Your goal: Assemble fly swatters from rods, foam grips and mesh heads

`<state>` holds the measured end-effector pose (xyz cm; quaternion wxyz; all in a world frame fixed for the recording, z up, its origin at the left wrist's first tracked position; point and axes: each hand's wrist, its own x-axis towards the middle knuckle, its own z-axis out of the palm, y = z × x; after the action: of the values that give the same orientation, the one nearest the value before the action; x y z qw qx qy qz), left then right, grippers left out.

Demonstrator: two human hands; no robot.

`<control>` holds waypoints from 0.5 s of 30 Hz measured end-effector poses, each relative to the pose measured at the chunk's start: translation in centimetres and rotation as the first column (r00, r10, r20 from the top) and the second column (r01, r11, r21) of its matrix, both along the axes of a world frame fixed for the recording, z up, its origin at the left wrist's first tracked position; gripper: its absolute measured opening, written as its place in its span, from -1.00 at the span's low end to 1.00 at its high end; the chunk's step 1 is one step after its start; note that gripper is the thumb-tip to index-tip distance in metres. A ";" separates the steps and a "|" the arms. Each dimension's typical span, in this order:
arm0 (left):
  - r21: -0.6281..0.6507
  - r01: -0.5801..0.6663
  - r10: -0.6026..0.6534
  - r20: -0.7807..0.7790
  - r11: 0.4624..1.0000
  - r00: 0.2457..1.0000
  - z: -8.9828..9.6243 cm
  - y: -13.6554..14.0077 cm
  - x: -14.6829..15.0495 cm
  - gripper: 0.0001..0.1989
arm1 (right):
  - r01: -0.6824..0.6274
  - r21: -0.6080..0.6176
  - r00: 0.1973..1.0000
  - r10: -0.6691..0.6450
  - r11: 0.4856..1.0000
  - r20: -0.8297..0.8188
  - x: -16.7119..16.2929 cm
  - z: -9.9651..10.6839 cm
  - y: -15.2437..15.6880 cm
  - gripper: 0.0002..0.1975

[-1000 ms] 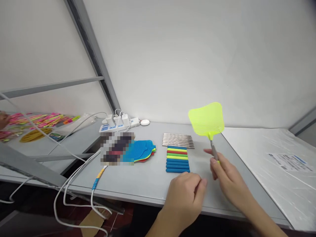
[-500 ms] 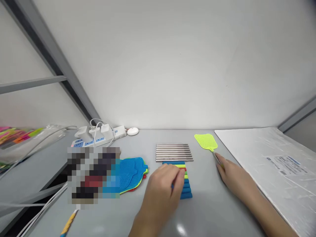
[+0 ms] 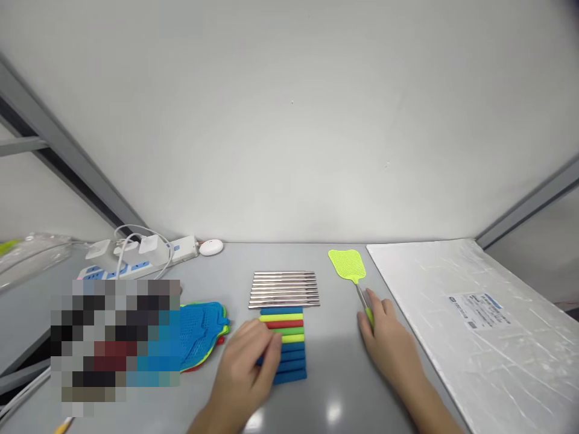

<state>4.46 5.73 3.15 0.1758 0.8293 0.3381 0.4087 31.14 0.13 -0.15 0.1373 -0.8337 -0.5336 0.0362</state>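
Observation:
My right hand (image 3: pixel 386 340) is closed around the handle of a yellow-green fly swatter (image 3: pixel 347 264), which lies with its mesh head toward the wall. Its metal shaft shows between head and fingers. My left hand (image 3: pixel 246 358) is curled beside and partly over a row of coloured handle tubes (image 3: pixel 292 348) in blue, yellow, red and green. Its palm is hidden, so I cannot see whether anything is inside. Behind the tubes lies a row of shiny metal rods (image 3: pixel 284 288). Left of that hand sits a stack of swatter heads (image 3: pixel 201 328), blue on top, with yellow-green and red edges below.
A power strip (image 3: pixel 183 247) with white plugs and cables stands back left, beside a white oval device (image 3: pixel 211 247). A pixelated patch covers things at front left. On the right lies a white wrapped panel (image 3: pixel 434 271) with a label. A wall bounds the back.
The view has swung right, so everything sits further left in the picture. My right hand has shifted slightly down the handle, and more of its green part shows. My left hand stays by the tubes.

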 end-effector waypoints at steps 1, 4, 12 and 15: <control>0.006 -0.036 0.036 0.011 0.999 0.999 0.0 0.1 0.0 -0.72 | -0.010 0.041 1.000 0.011 0.999 -0.025 0.0 0.0 -0.4 -0.53; 0.034 -0.191 0.188 0.065 0.981 0.980 -0.2 0.2 -0.1 -0.71 | -0.063 0.238 0.984 0.100 0.969 -0.147 0.0 0.1 -1.6 -0.60; 0.023 -0.345 0.345 0.032 0.938 0.938 -1.5 -3.8 -1.2 -0.83 | -0.225 0.505 0.835 0.432 0.833 -0.341 -0.9 0.3 -3.6 -0.82; -0.021 -0.274 0.271 -0.094 0.961 0.958 -1.8 -5.8 -1.7 -0.88 | -0.287 0.511 0.823 0.482 0.810 -0.301 -0.9 0.1 -3.8 -0.83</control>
<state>2.75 -0.04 1.38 0.1163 0.7893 0.4638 0.3852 30.20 -3.72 -0.06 0.4237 -0.6234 -0.6465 0.1180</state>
